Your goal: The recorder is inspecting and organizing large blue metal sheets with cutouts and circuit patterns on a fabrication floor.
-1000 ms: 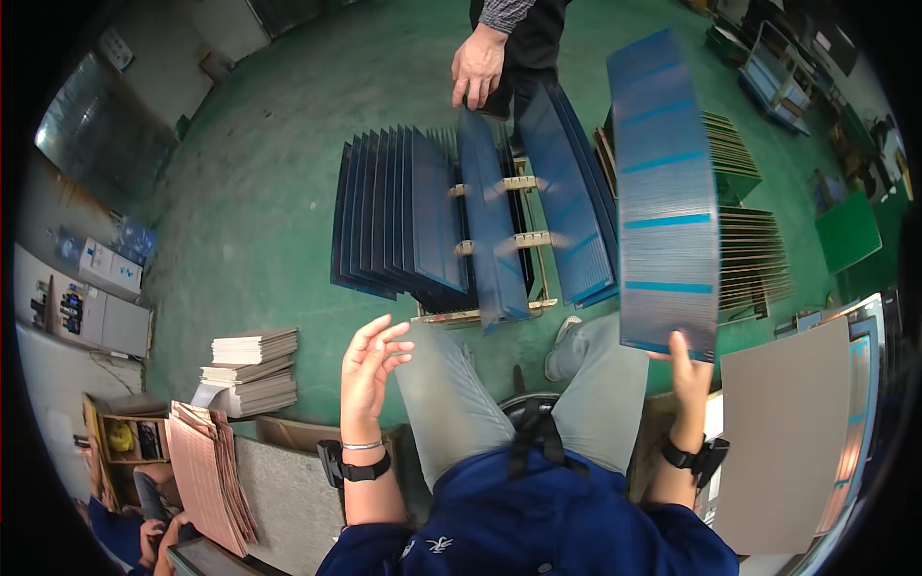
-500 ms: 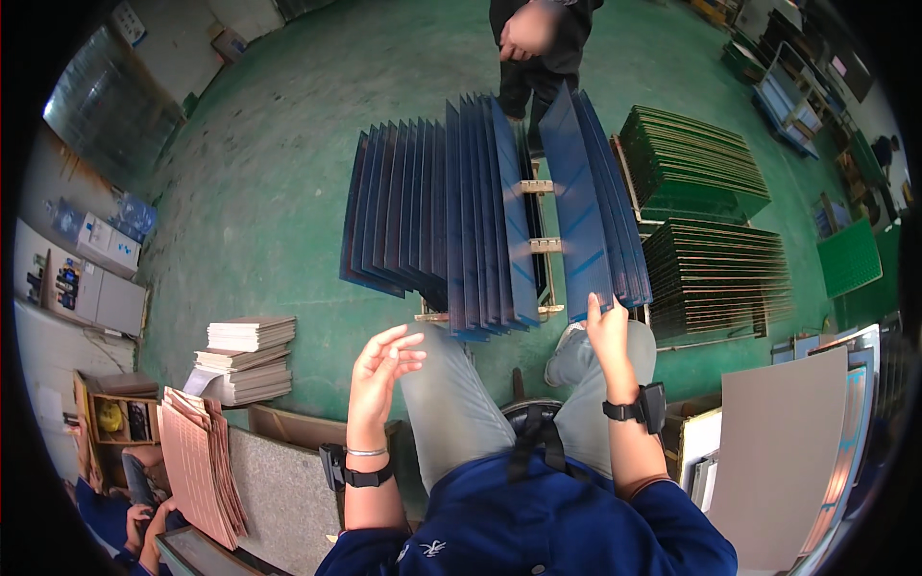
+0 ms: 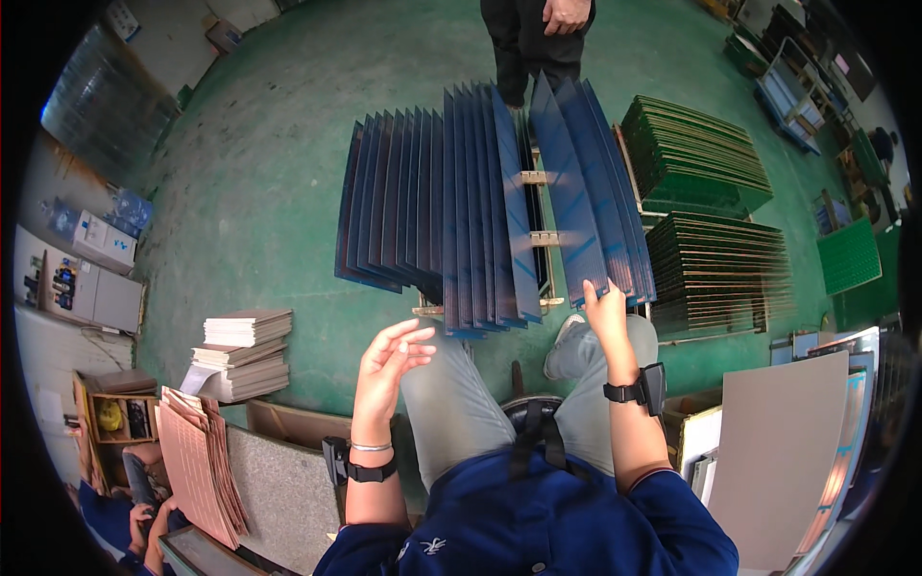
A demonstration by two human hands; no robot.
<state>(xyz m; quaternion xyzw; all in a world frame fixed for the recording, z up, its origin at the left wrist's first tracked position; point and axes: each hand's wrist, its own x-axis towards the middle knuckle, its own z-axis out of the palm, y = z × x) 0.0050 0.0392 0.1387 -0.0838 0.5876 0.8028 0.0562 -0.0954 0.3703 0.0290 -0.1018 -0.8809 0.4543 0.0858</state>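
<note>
A row of thin dark blue panels stands on edge in a rack, with a gap exposing pale slotted bars (image 3: 545,239). At the near lower corner of the blue panel (image 3: 569,197) just right of that gap, my right hand (image 3: 607,315) has its thumb and fingers closed on the edge. More blue panels (image 3: 480,211) stand left of the gap. My left hand (image 3: 392,363) hangs in the air above my left knee, near the front edges of those panels; its fingers are stretched out and nothing is in them.
Two blocks of green panels (image 3: 696,154) stand to the right. A stack of pale boards (image 3: 240,355) sits on the floor at left, near copper-coloured sheets (image 3: 199,470). A large grey board (image 3: 778,451) is at lower right. Another person's legs (image 3: 533,43) are behind the rack.
The view has shifted slightly. My left hand has moved a little to the right, while my right hand stays on the same panel corner. The person behind the rack has moved their hands.
</note>
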